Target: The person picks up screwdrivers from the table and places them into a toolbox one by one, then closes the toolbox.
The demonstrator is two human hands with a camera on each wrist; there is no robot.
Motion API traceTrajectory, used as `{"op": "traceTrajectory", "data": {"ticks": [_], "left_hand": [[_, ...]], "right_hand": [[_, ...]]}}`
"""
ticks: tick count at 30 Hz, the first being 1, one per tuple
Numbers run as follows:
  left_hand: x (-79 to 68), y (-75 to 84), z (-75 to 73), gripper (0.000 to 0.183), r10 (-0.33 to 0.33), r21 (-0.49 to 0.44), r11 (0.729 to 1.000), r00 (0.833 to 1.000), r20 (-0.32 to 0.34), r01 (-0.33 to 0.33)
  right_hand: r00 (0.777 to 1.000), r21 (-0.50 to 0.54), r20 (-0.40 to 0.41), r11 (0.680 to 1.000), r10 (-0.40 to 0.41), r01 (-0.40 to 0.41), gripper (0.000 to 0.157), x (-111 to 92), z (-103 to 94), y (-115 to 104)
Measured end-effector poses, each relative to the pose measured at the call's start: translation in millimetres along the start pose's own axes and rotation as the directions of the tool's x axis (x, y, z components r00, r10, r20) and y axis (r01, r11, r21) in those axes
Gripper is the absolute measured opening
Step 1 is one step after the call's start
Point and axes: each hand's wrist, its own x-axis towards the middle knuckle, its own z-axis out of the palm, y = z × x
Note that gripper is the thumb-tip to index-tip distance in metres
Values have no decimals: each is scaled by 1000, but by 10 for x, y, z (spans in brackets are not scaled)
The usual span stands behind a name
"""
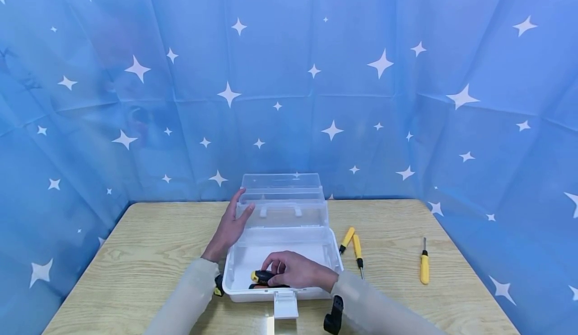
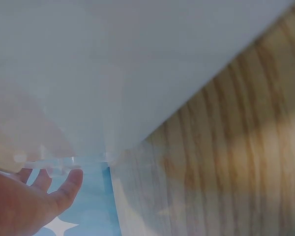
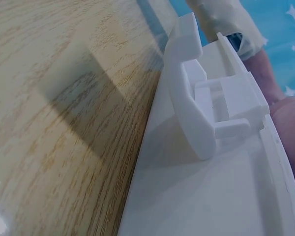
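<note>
A white toolbox (image 1: 284, 247) stands on the table with its clear lid (image 1: 282, 213) raised at the back. My left hand (image 1: 230, 229) holds the lid's left edge, thumb in front and fingers towards the back; those fingers also show at lower left in the left wrist view. Inside the box, near its front wall, my right hand (image 1: 295, 270) grips a black tool with a yellow end (image 1: 262, 276); the rest of it is hidden. Beneath lies a black and orange item (image 1: 257, 286), mostly covered. The white latch (image 1: 286, 306) hangs down at the front, close up in the right wrist view.
Two yellow-handled screwdrivers (image 1: 357, 247) lie just right of the box, and another yellow screwdriver (image 1: 424, 267) is farther right. A black and yellow object (image 1: 219, 285) sits by the box's left side, partly behind the left sleeve. A blue starred curtain (image 1: 289, 74) surrounds the table.
</note>
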Motion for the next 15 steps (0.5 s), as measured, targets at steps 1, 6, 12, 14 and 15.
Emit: {"op": "traceTrajectory", "data": {"ticks": [1, 6, 12, 14, 15], "left_hand": [[-2, 1, 0, 65, 0, -3, 1000, 1000, -2, 0], [-2, -1, 6, 63, -3, -3, 1000, 1000, -7, 3], [2, -10, 5, 69, 3, 8, 1000, 1000, -7, -3], [4, -15, 2, 73, 6, 12, 1000, 1000, -4, -6], [6, -16, 0, 75, 7, 13, 1000, 1000, -4, -7]], "right_hand": [[1000, -4, -2, 1000, 1, -1, 19, 0, 1, 1], [1000, -14, -12, 1000, 3, -3, 20, 2, 4, 2], [1000, -27, -15, 1000, -3, 3, 21, 11, 10, 12], [1000, -31, -18, 1000, -2, 1, 20, 13, 8, 14], [1000, -31, -19, 1000, -1, 0, 20, 13, 6, 16]]}}
